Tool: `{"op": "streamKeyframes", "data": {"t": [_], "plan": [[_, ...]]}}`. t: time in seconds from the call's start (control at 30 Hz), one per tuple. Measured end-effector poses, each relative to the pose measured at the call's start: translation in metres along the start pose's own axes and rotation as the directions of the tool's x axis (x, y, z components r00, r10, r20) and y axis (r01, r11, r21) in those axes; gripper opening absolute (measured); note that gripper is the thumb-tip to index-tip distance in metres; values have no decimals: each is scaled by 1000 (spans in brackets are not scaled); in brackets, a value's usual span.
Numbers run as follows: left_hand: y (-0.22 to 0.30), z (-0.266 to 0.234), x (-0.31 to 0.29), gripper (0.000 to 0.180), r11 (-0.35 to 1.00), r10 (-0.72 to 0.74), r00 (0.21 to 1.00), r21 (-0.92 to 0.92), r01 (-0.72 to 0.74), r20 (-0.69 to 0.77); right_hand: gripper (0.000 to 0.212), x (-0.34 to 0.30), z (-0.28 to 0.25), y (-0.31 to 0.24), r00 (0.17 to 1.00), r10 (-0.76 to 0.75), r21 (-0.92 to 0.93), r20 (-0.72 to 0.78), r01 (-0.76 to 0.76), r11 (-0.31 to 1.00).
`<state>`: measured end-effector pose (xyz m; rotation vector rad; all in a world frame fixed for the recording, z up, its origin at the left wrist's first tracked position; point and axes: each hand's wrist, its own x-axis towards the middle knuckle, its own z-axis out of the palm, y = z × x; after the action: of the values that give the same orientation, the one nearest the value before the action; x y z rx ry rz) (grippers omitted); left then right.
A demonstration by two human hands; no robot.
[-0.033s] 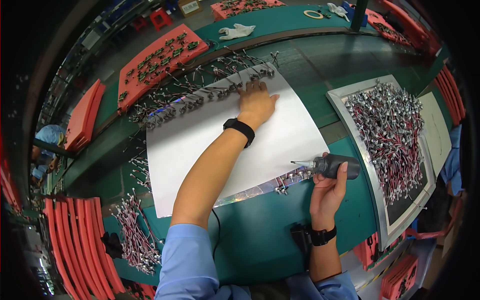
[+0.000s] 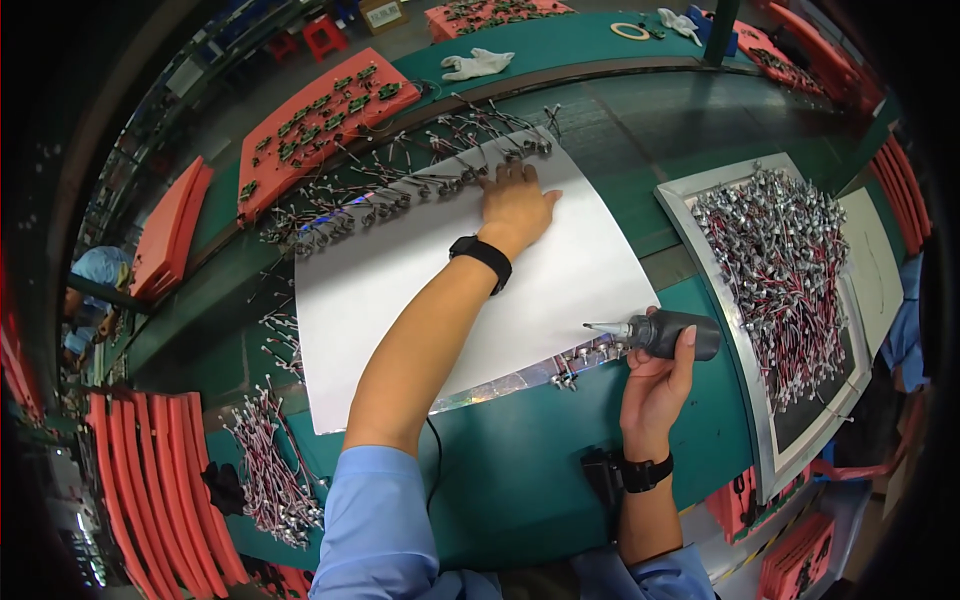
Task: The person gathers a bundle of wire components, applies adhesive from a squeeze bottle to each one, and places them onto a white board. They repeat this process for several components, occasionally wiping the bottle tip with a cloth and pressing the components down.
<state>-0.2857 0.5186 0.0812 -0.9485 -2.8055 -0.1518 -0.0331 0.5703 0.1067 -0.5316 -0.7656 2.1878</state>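
My right hand (image 2: 652, 395) is closed around a dark grey squeeze bottle (image 2: 680, 334) with a thin pointed nozzle. The bottle lies sideways, its tip facing left over the right edge of a large white sheet (image 2: 430, 310). My left hand (image 2: 516, 208) rests near the far edge of that sheet, fingers apart and thumb out to the right. Its fingertips reach a row of small round metal parts with wires (image 2: 400, 197) along this edge; whether they touch one, I cannot tell. More such parts (image 2: 570, 372) stick out from under the sheet's near right edge.
On the right, a framed tray (image 2: 690, 195) holds a big heap of wired metal parts. Another bundle of them (image 2: 270, 470) lies at the near left. Red foam boards (image 2: 150, 480) stand at the left; one with green circuit boards (image 2: 322, 120) lies beyond. A white glove (image 2: 478, 64) lies further back.
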Motion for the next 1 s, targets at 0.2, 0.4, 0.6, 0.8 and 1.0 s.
{"op": "streamKeyframes", "data": {"t": [0.2,0.4,0.6,0.8,1.0], "plan": [[-5,6,3,59,998,-55,998,-36,54,-23,31,-1,1,2,1000,-2,-4,5,2,1000],[-5,0,-3,58,1000,6,1000,5,-5,-30,31,-1,1,2,1000,2,-14,3,-2,1000],[-8,-9,-26,59,997,-13,1000,76,12,8,30,-1,1,3,1000,6,-3,0,-6,1000],[-13,-10,-28,61,994,-108,992,-7,109,68,31,-2,1,3,1000,4,-5,9,-4,1000],[-17,-7,-16,63,985,-118,986,-109,130,116,31,-1,-1,4,1000,1,-13,11,-1,1000]]}}
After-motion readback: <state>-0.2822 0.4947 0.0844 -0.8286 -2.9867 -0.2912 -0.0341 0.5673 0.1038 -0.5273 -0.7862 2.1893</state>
